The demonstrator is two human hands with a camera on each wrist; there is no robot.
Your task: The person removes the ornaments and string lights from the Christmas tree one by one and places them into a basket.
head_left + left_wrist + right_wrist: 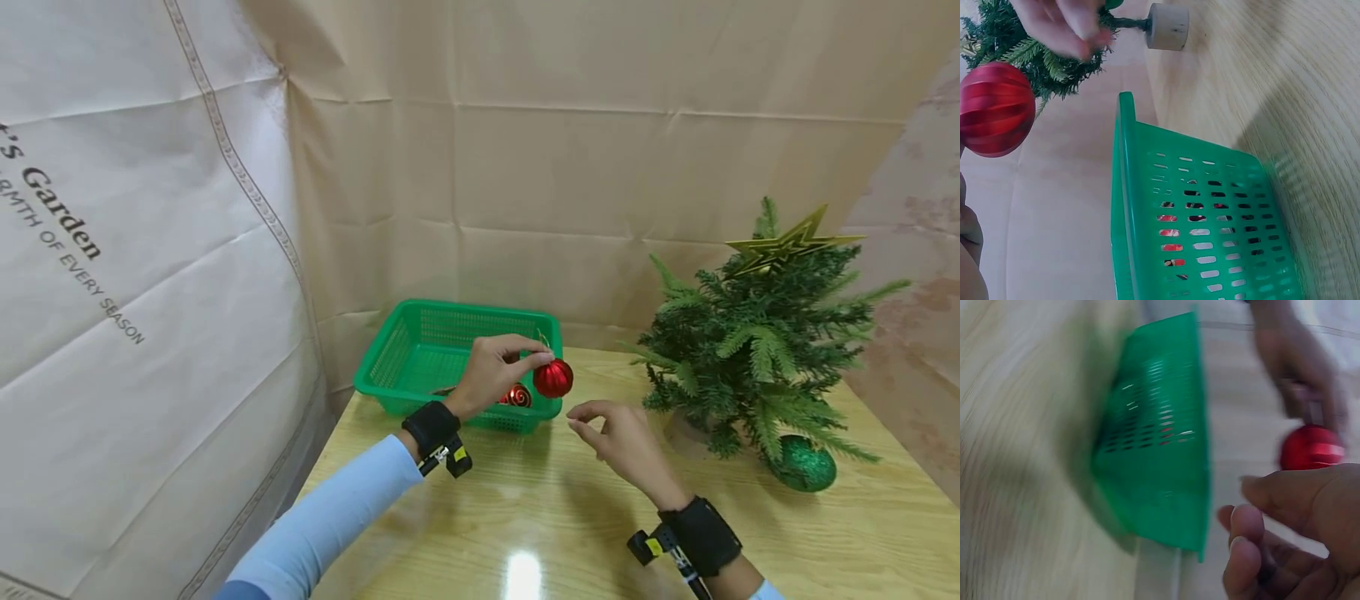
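Note:
My left hand (491, 373) pinches a shiny red ribbed Christmas bauble (553, 379) near its top, with a thin gold loop showing above the fingertips. The bauble hangs by the right end of a green plastic basket (381, 350), above rim height. Inside the basket lies a red ornament with a swirl pattern (518, 396), partly hidden behind the left wrist and the basket wall. My right hand (618, 437) hovers just right of the basket, thumb and fingers loosely bent and apart, holding nothing. In the right wrist view the bauble (1311, 447) appears beyond the right thumb.
A small artificial Christmas tree (757, 350) stands on the right of the wooden table (465, 525), with a gold star (787, 244) on top. A glittery green bauble (804, 464) sits at its lower right. Beige cloth (562, 167) hangs behind the table.

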